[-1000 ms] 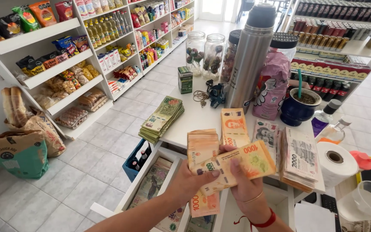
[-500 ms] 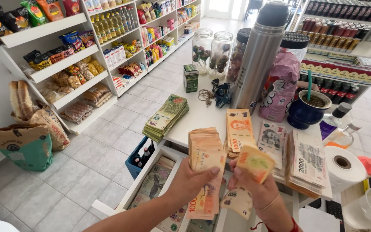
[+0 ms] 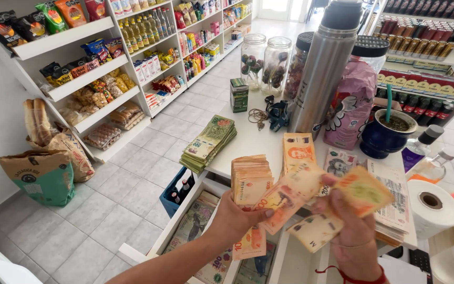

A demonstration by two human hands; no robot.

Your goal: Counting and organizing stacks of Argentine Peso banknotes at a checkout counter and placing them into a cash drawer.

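Observation:
My left hand (image 3: 236,221) grips a fan of orange banknotes (image 3: 285,197) over the open cash drawer (image 3: 185,231). My right hand (image 3: 350,231) pinches a single orange note (image 3: 364,190) at the fan's right end, with another note (image 3: 315,231) drooping below it. On the white counter (image 3: 253,142) just beyond lie a thick stack of orange notes (image 3: 250,175), a flat orange pile (image 3: 298,148), a grey note (image 3: 339,162) and a green bundle (image 3: 209,142) at the counter's left edge.
A steel thermos (image 3: 324,68), pink packet (image 3: 353,102), blue cup with a straw (image 3: 389,131), glass jars (image 3: 264,60), a small green box (image 3: 238,94) and a paper roll (image 3: 433,206) crowd the counter. Stocked shelves (image 3: 95,73) and paper bags (image 3: 38,173) stand left of the tiled aisle.
My hands have come a little lower and nearer. The right hand has drawn one note off the fan to the right, and the notes now spread wider.

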